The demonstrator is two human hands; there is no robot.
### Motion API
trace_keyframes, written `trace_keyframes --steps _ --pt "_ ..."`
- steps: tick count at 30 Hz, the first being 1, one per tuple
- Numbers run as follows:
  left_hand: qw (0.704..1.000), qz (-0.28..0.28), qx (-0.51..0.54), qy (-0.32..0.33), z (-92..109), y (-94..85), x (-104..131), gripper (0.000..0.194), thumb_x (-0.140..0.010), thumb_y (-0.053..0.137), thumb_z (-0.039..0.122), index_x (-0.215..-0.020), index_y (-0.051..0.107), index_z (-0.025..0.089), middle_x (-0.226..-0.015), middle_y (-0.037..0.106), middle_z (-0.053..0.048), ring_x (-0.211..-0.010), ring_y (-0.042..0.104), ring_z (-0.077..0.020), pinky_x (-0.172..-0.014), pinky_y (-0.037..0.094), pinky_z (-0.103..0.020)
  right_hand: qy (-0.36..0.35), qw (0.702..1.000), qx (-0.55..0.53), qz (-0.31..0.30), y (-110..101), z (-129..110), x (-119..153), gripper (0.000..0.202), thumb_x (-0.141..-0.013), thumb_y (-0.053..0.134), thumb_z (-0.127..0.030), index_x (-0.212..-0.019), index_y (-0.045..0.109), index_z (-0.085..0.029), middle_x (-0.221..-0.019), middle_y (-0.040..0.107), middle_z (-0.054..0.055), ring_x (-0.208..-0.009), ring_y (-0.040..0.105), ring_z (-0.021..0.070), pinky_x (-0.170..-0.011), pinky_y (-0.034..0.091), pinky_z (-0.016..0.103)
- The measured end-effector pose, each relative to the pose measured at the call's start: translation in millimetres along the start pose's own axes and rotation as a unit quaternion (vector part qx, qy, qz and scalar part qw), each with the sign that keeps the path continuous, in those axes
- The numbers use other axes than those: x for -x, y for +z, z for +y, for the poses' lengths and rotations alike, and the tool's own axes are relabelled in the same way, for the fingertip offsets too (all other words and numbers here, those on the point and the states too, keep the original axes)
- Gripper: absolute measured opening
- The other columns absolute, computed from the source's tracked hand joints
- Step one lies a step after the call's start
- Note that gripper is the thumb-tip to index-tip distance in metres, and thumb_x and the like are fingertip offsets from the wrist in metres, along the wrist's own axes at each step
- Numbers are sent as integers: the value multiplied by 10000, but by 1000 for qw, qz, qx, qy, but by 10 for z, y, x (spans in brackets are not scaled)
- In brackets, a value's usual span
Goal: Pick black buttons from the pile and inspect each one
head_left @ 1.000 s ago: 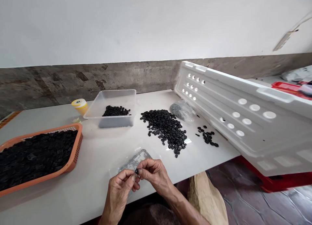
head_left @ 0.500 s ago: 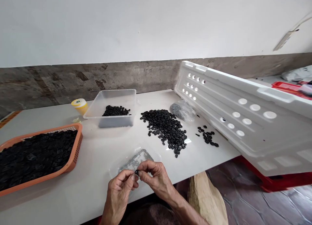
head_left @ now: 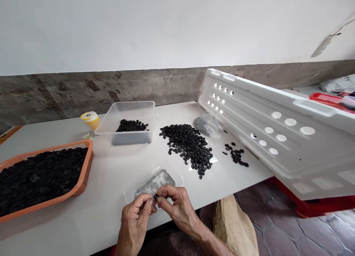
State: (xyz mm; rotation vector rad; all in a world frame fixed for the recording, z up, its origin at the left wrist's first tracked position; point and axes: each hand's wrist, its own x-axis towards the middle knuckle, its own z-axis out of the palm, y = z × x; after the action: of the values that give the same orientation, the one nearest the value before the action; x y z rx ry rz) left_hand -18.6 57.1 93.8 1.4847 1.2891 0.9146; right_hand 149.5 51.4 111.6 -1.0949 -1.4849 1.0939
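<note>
Hands [head_left: 134, 218] pinch a small black piece [head_left: 155, 197] (long axis unclear).

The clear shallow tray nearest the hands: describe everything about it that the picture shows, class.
The tray looks like transparent plastic, shallow, with rounded corners and a wide, see-through rim. Many small grey bits lie scattered inside, with white showing between them. It rests on the white table, at a slant, nearer the camera than the pile of black pieces. The left hand and right hand hide part of its near side; whether they touch it cannot be told.
</note>
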Motion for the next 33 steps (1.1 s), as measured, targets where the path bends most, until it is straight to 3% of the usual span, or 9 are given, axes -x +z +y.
trace_keyframes --steps 5,12,16,19,29,33 --pt "999 -11 -26 18 -10 -7 -4 414 -846 528 544 -827 695 166 -653 629 -19 -613 590 -77 -607 493 -122 10 1000 12 -27 -30 44 -10 218 -866 573 -275 -822 637 -71 -698 548 19 -674 466 24 -656 356 113" --pt "998 5 53 -29 44 4 -21 470 -843 521 558 -927 698 130 -709 672 -56 -682 626 -116 -663 532 -168 80 983 -163 -22 23 112 -36 401 -833 642 -452 -890 581 -59 -752 556 50 -683 512 46 -662 407 138" --pt "993 17 110 -45 87 42 0 485 -819 560 556 -958 695 111 -689 670 -55 -657 611 -113 -645 531 -177 84 976 -199 -23 44 92 -48 404 -813 672 -432 -954 583 -64 -800 589 67 -715 564 63 -695 455 155" --pt "989 60 119 -63 91 79 10 444 -745 660 542 -897 708 128 -658 656 -32 -632 602 -101 -635 527 -158 78 968 -233 -48 55 62 -44 365 -835 643 -404 -943 563 -64 -758 591 63 -694 583 78 -709 487 184" --pt "992 110 50 -22 107 115 5 361 -744 657 523 -791 716 170 -626 644 -2 -603 595 -84 -627 492 -118 86 986 -140 -35 55 43 -13 290 -854 581 -343 -864 598 -54 -761 607 71 -716 587 81 -708 467 156" --pt "998 64 13 8 16 78 -29 394 -756 637 542 -800 734 163 -615 645 -20 -593 602 -99 -604 509 -133 73 993 -90 -14 42 53 -9 268 -848 568 -321 -789 579 -60 -691 563 40 -645 515 47 -632 392 124"
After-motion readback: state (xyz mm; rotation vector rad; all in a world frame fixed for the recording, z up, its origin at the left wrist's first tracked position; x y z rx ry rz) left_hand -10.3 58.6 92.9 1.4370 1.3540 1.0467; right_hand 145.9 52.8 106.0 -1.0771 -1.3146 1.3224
